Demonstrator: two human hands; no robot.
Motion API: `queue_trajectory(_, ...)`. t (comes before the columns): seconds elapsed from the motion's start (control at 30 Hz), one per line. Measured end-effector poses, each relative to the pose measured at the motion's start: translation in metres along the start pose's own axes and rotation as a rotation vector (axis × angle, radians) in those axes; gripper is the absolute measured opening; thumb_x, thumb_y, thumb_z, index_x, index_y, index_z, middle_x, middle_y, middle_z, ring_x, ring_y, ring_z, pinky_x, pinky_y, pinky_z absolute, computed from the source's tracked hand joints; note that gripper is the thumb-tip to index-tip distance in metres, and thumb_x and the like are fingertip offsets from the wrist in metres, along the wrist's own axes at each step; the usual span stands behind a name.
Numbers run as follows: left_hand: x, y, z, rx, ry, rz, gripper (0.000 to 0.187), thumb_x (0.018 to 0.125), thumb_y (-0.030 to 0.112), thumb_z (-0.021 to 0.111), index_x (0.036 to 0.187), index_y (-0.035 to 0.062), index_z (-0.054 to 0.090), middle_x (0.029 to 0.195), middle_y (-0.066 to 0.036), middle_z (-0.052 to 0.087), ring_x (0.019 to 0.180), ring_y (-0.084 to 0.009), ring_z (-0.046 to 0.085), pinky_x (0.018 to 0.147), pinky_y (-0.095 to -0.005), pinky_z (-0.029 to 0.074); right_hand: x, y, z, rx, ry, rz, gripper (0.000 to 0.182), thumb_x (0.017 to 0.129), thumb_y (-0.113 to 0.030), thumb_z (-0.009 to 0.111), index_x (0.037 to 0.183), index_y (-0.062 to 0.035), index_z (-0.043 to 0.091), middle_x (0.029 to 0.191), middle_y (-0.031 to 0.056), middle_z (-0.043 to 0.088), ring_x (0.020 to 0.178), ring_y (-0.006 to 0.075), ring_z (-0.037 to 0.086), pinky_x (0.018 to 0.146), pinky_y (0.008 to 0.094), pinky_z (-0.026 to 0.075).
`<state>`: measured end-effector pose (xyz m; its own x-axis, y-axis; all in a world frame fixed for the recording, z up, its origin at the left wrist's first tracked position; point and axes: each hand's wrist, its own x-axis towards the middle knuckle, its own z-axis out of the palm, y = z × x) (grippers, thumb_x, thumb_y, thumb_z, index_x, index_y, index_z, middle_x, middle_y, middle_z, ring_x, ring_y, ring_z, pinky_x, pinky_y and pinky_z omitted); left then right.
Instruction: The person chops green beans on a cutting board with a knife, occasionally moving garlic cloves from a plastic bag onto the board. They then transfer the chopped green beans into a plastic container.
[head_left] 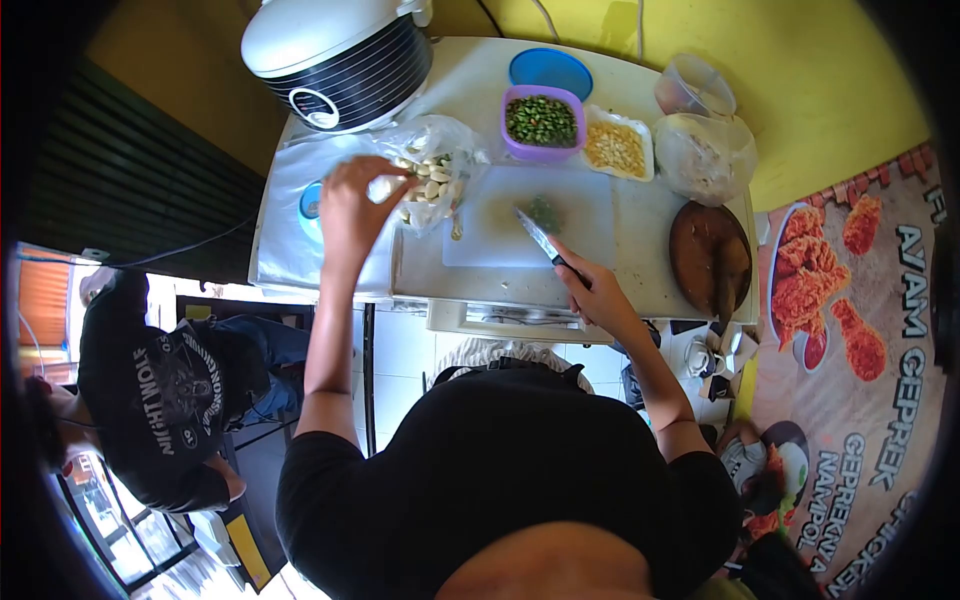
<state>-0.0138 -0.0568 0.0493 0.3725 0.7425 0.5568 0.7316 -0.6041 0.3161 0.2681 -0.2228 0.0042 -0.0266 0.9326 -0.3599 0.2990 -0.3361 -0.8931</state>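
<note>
My right hand (594, 292) is wrapped round the black handle of a knife (540, 236), its blade pointing up and left over the white cutting board (480, 245). Beside the blade tip lies a small pile of chopped green pieces (545, 213). To the left, my left hand (362, 192) is raised with thumb and finger brought together in a pinch; I cannot tell what is between the tips. Those fingertips overlap the edge of a clear plastic bag (440, 140) with peeled garlic cloves (432, 188) in it.
Behind the board stand a purple tub (545, 154) of chopped greens, a white tray (648, 150) of chopped pale pieces and a blue lid (550, 72). A rice cooker (340, 65) is back left. A brown mortar (690, 255) with pestle sits right. One person (165, 390) is at left.
</note>
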Motion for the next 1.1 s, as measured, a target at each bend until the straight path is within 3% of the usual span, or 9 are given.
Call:
queue_trajectory(0.1, -0.021, 0.038, 0.02, -0.441, -0.118, -0.048, 0.013, 0.074, 0.02, 0.077, 0.081, 0.0102, 0.073, 0.096, -0.007, 0.068, 0.073, -0.0253, 0.065, 0.069, -0.0332, 0.051, 0.001, 0.003, 0.0, 0.016, 0.03, -0.036, 0.047, 0.099, -0.021, 0.048, 0.144, -0.0265, 0.038, 0.054, -0.0019, 0.042, 0.046, 0.0057, 0.039, 0.041, 0.0235, 0.038)
queue_trajectory(0.23, -0.042, 0.065, 0.065, -0.471, -0.299, -0.165, 0.021, 0.072, 0.024, 0.078, 0.085, 0.0086, 0.073, 0.089, -0.006, 0.066, 0.072, -0.025, 0.064, 0.066, -0.0353, 0.051, -0.001, 0.0, 0.006, 0.011, 0.047, -0.034, 0.047, 0.098, -0.021, 0.049, 0.144, -0.0259, 0.038, 0.054, -0.0019, 0.042, 0.045, 0.006, 0.039, 0.041, 0.024, 0.038)
queue_trajectory(0.3, -0.046, 0.063, 0.088, -0.406, -0.208, -0.128, 0.021, 0.073, 0.026, 0.078, 0.085, 0.0095, 0.073, 0.087, -0.005, 0.065, 0.07, -0.0231, 0.064, 0.064, -0.0339, 0.051, -0.003, 0.002, 0.008, 0.01, 0.062, -0.033, 0.047, 0.098, -0.021, 0.049, 0.144, -0.0258, 0.038, 0.054, -0.0019, 0.042, 0.044, 0.0061, 0.039, 0.041, 0.0242, 0.038)
queue_trajectory(0.53, -0.051, 0.066, 0.097, -0.51, -0.245, -0.302, 0.024, 0.074, 0.028, 0.078, 0.085, 0.0065, 0.074, 0.084, -0.006, 0.064, 0.07, -0.018, 0.064, 0.064, -0.031, 0.051, -0.009, 0.002, 0.011, 0.017, 0.046, -0.067, 0.048, 0.098, -0.018, 0.048, 0.145, -0.0262, 0.037, 0.055, -0.0021, 0.04, 0.045, 0.0061, 0.038, 0.043, 0.0237, 0.038)
queue_trajectory(0.77, -0.052, 0.07, 0.092, -0.511, -0.235, -0.284, 0.021, 0.076, 0.025, 0.077, 0.089, 0.0079, 0.075, 0.084, -0.005, 0.064, 0.068, -0.0176, 0.063, 0.063, -0.0299, 0.05, -0.004, 0.022, 0.016, -0.121, 0.114, -0.227, 0.049, 0.096, -0.015, 0.05, 0.143, -0.0247, 0.039, 0.059, 0.0033, 0.035, 0.052, 0.01, 0.036, 0.054, 0.0249, 0.038)
queue_trajectory(0.9, -0.055, 0.068, 0.092, -0.521, -0.215, -0.239, 0.018, 0.078, 0.021, 0.075, 0.091, 0.009, 0.075, 0.084, -0.005, 0.064, 0.065, -0.0175, 0.061, 0.062, -0.03, 0.049, -0.009, 0.01, 0.014, -0.142, 0.105, -0.203, 0.049, 0.096, -0.014, 0.05, 0.143, -0.0248, 0.039, 0.059, 0.0056, 0.035, 0.052, 0.0114, 0.035, 0.053, 0.0261, 0.038)
queue_trajectory(1.0, -0.057, 0.071, 0.092, -0.534, -0.187, -0.231, 0.017, 0.078, 0.02, 0.074, 0.092, 0.0096, 0.075, 0.083, -0.005, 0.064, 0.064, -0.0176, 0.06, 0.062, -0.0302, 0.049, -0.011, 0.008, 0.017, -0.273, 0.142, -0.251, 0.05, 0.096, -0.013, 0.05, 0.143, -0.0248, 0.039, 0.057, 0.011, 0.04, 0.049, 0.0167, 0.041, 0.055, 0.0293, 0.041)
queue_trajectory(1.07, -0.059, 0.072, 0.092, -0.544, -0.18, -0.237, 0.017, 0.079, 0.02, 0.074, 0.092, 0.0097, 0.075, 0.083, -0.005, 0.064, 0.064, -0.0178, 0.06, 0.061, -0.0302, 0.049, -0.009, 0.009, 0.025, -0.335, 0.167, -0.244, 0.05, 0.095, -0.013, 0.049, 0.143, -0.0247, 0.039, 0.058, 0.0191, 0.049, 0.05, 0.029, 0.051, 0.056, 0.0349, 0.044)
queue_trajectory(1.1, -0.059, 0.072, 0.093, -0.562, -0.188, -0.249, 0.017, 0.078, 0.019, 0.074, 0.092, 0.0099, 0.075, 0.082, -0.005, 0.064, 0.065, -0.018, 0.06, 0.061, -0.0302, 0.049, -0.006, 0.01, 0.028, -0.337, 0.168, -0.245, 0.05, 0.095, -0.013, 0.049, 0.143, -0.0247, 0.039, 0.058, 0.0191, 0.049, 0.05, 0.029, 0.051, 0.056, 0.0349, 0.044)
